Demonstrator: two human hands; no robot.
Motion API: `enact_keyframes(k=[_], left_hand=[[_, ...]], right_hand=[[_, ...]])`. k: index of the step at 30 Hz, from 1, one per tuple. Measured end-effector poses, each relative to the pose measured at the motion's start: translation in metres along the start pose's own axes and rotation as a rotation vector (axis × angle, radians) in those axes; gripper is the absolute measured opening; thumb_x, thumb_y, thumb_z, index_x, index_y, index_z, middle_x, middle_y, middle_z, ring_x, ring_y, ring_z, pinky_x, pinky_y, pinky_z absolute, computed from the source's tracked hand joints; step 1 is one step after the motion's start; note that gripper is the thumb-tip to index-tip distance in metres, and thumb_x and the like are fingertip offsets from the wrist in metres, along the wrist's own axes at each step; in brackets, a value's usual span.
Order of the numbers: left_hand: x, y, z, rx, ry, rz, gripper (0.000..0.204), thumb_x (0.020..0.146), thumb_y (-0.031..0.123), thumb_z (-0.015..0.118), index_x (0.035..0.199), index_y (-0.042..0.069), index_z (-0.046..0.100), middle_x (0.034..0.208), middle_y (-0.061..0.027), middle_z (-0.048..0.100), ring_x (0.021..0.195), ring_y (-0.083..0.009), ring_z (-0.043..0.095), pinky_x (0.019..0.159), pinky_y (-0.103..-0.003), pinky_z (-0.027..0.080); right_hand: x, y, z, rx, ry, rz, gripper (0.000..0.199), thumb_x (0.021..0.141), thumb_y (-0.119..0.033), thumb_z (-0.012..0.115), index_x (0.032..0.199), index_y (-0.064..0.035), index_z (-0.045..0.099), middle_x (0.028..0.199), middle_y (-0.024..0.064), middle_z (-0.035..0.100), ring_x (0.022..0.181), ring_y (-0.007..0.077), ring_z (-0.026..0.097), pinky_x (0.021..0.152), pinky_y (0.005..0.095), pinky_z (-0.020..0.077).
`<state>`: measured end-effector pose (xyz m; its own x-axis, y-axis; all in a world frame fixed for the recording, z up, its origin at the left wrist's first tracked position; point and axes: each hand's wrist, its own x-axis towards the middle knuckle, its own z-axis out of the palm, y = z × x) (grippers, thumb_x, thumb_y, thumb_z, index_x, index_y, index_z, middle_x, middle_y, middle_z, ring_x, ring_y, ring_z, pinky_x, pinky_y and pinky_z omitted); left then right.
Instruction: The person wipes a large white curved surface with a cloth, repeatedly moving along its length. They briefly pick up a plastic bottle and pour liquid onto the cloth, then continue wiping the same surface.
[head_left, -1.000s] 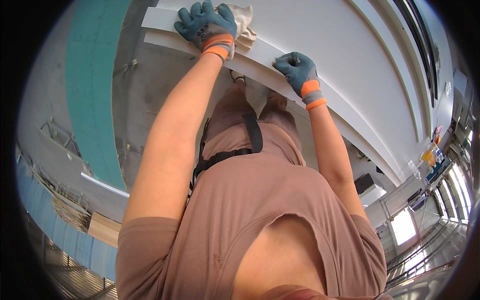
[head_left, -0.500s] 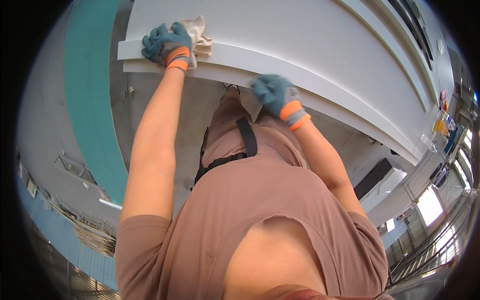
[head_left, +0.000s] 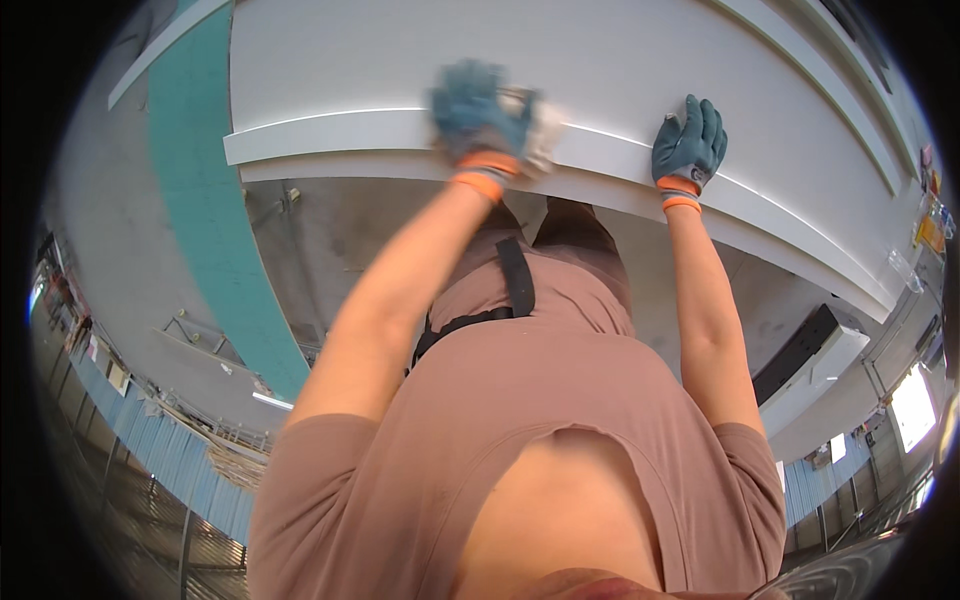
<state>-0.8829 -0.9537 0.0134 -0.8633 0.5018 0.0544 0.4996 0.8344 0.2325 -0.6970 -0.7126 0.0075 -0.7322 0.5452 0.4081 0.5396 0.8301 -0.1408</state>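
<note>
My left hand, in a blue-green glove with an orange cuff, holds a cream cloth against a long white strip. That hand is smeared by motion, and the cloth shows mostly on its thumb side. The strip runs along the near edge of a wide white panel. Further right, my right hand, gloved alike, rests on the strip and panel with its fingers stretched away from me and no object in it.
A green band runs at the left. Another white strip lies across the panel's far side. A black-and-white box-like object sits below the panel at the right. Small coloured items, one orange-yellow, are near the right rim.
My left hand has slid right along the strip with the cloth. My right hand has risen from near my legs and moved right onto the strip and panel, its fingers now stretched out.
</note>
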Motion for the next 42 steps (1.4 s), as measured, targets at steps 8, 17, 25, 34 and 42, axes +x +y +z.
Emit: enact_keyframes(k=[8, 17, 25, 34, 42], left_hand=[[-0.040, 0.135, 0.028, -0.210, 0.015, 0.321, 0.043, 0.088, 0.039, 0.067, 0.124, 0.017, 0.076, 0.147, -0.0132, 0.060, 0.143, -0.0418, 0.046, 0.118, -0.067, 0.030], [0.009, -0.127, -0.001, 0.280, 0.178, -0.159, 0.029, 0.097, 0.034, 0.064, 0.116, 0.018, 0.079, 0.143, -0.0079, 0.067, 0.141, -0.0346, 0.053, 0.122, -0.054, 0.035], [0.009, -0.078, -0.017, 0.091, 0.389, -0.088, 0.032, 0.079, 0.039, 0.084, 0.096, 0.014, 0.072, 0.108, -0.0081, 0.071, 0.104, -0.0325, 0.067, 0.092, -0.048, 0.052], [0.004, -0.079, -0.029, 0.087, 0.142, -0.199, 0.057, 0.091, 0.053, 0.065, 0.129, 0.012, 0.076, 0.151, -0.0206, 0.059, 0.145, -0.0481, 0.043, 0.123, -0.060, 0.029], [0.081, -0.401, -0.092, 0.153, 0.168, -0.645, 0.064, 0.092, 0.058, 0.058, 0.133, 0.012, 0.074, 0.153, -0.0214, 0.057, 0.142, -0.0429, 0.052, 0.117, -0.056, 0.040]], right_hand=[[0.000, 0.002, 0.001, 0.075, 0.004, 0.018, 0.041, 0.092, -0.025, 0.071, 0.127, -0.0046, 0.071, 0.132, 0.0214, 0.068, 0.125, 0.0399, 0.063, 0.106, 0.0516, 0.0476], [0.000, 0.004, -0.001, 0.103, -0.018, 0.025, 0.043, 0.092, -0.026, 0.074, 0.129, -0.0045, 0.069, 0.133, 0.0211, 0.066, 0.126, 0.0398, 0.061, 0.107, 0.0528, 0.0460], [0.000, -0.004, -0.001, 0.023, -0.055, 0.041, 0.042, 0.092, -0.027, 0.073, 0.129, -0.0081, 0.070, 0.137, 0.0183, 0.066, 0.131, 0.0386, 0.059, 0.112, 0.0535, 0.0427], [-0.003, -0.008, 0.001, 0.012, -0.050, 0.008, 0.037, 0.098, -0.020, 0.069, 0.132, -0.0060, 0.070, 0.137, 0.0192, 0.068, 0.129, 0.0379, 0.063, 0.113, 0.0498, 0.0438], [0.001, -0.004, 0.005, -0.072, -0.118, -0.045, 0.034, 0.106, -0.021, 0.060, 0.133, -0.0051, 0.071, 0.140, 0.0195, 0.068, 0.130, 0.0379, 0.063, 0.113, 0.0488, 0.0455]])
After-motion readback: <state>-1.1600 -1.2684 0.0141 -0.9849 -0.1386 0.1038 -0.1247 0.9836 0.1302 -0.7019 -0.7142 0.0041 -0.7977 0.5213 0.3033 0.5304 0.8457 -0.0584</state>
